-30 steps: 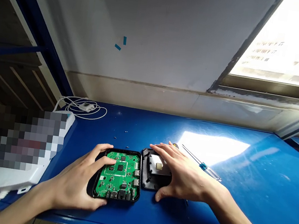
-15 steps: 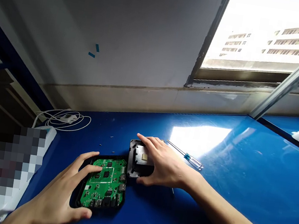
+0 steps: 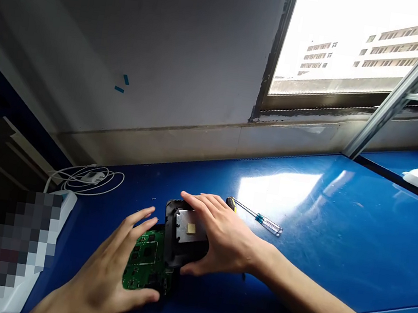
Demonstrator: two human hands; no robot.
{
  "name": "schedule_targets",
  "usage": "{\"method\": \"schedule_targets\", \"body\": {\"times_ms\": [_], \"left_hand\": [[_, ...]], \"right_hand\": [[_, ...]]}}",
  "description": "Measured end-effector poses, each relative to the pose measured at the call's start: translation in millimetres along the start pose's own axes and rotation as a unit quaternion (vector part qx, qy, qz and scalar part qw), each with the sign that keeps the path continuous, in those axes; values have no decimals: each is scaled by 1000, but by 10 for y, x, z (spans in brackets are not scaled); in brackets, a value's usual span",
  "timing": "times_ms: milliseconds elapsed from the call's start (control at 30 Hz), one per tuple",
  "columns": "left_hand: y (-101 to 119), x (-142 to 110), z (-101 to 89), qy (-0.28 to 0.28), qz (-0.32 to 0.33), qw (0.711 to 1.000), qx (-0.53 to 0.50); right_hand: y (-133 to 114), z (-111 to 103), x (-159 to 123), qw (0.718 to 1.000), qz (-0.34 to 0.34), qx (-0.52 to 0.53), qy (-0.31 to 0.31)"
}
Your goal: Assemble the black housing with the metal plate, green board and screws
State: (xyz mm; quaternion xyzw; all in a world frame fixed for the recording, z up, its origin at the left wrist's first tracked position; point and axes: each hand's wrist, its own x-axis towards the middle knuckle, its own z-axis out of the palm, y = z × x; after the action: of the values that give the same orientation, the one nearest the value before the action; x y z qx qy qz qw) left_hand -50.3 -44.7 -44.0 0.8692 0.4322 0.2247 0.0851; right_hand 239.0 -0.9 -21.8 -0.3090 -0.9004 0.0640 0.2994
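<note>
My right hand [image 3: 227, 234] grips a black plastic cover [image 3: 168, 239] between its thumb and fingers. The cover's inner side faces me, with a silver metal plate [image 3: 182, 229] and a small beige pad [image 3: 191, 228] on it. Below and left of the cover, partly hidden by it, lies a green circuit board [image 3: 143, 269] in a black case. My left hand [image 3: 103, 271] hovers around the board's left side, thumb and fingers spread wide, holding nothing.
Screwdrivers [image 3: 268, 224] with clear handles lie right of my right hand, near a yellow and black object [image 3: 231, 203]. A tiny screw [image 3: 153, 199] lies behind the board. A coiled white cable [image 3: 91, 177] and a partly blurred white device [image 3: 66, 209] are at left.
My right hand has lifted the cover and brought it left, over the right part of the board. My left hand's fingers have come off the board. The view has swung right.
</note>
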Motion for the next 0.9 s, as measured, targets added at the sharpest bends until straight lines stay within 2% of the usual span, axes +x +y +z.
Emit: {"method": "schedule_targets", "body": {"times_ms": [167, 300, 400, 667, 900], "left_hand": [[134, 460, 36, -33, 77, 996, -24], [119, 654, 67, -23, 126, 991, -40], [77, 667, 94, -27, 142, 988, -54], [20, 627, 121, -23, 138, 988, -63], [41, 596, 147, -31, 117, 987, -106]], "right_hand": [[21, 39, -1, 1000, -18, 1, 24], [25, 70, 10, 999, -27, 2, 30], [21, 84, 13, 999, -29, 7, 23], [-30, 80, 0, 1000, -16, -3, 12], [-53, 78, -6, 998, -25, -56, -4]]}}
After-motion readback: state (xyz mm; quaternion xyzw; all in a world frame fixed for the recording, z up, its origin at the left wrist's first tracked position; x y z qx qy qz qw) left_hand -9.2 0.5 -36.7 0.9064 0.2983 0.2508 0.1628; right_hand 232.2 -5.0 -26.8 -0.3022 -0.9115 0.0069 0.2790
